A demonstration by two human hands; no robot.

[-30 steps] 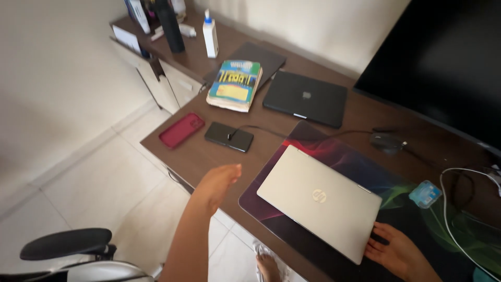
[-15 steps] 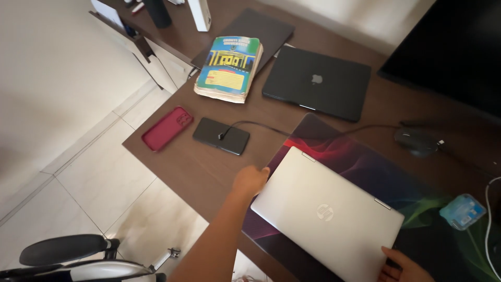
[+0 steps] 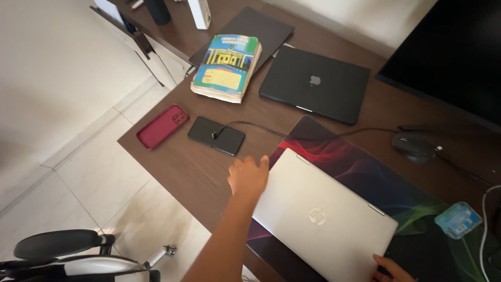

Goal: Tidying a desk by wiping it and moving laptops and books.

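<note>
Brown tabletop [image 3: 172, 162] carries a closed silver laptop [image 3: 323, 219] at lower centre on a mat [image 3: 365, 172], left hand [image 3: 249, 176] curled on its left corner, right hand [image 3: 392, 268] fingers pinching its lower-right edge; grip opposite corners evenly, I judge.

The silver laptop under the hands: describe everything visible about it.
The silver laptop is shut, lid up, with a matte metallic-looking shell, a round emblem mid-lid and two hinge cutouts on its far edge. It lies flat, angled, on a dark red-and-green desk mat. The left hand grips its left corner; the right hand touches its near right corner.
</note>
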